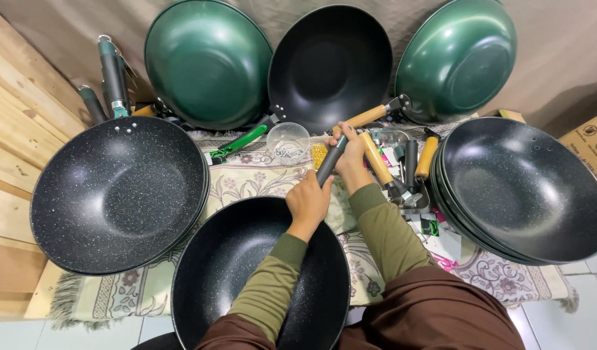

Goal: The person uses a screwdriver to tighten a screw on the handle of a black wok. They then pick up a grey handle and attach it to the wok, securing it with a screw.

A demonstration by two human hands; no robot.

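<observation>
A black speckled wok (pixel 246 272) lies in front of me on a patterned mat (pixel 246 178). Its dark grey handle (pixel 329 163) points away from me. My left hand (pixel 308 201) grips the near end of that handle, where it meets the wok's rim. My right hand (pixel 351 150) is closed around the handle's far end. What the right fingers hold besides the handle cannot be made out.
A stack of black woks (pixel 120 194) sits left, another stack (pixel 525 188) right. Two green woks (pixel 207 61) (pixel 457 58) and a black wok (pixel 331 65) lean against the back wall. A small clear bowl (pixel 288 139) of screws and loose wooden handles (pixel 376 159) lie on the mat.
</observation>
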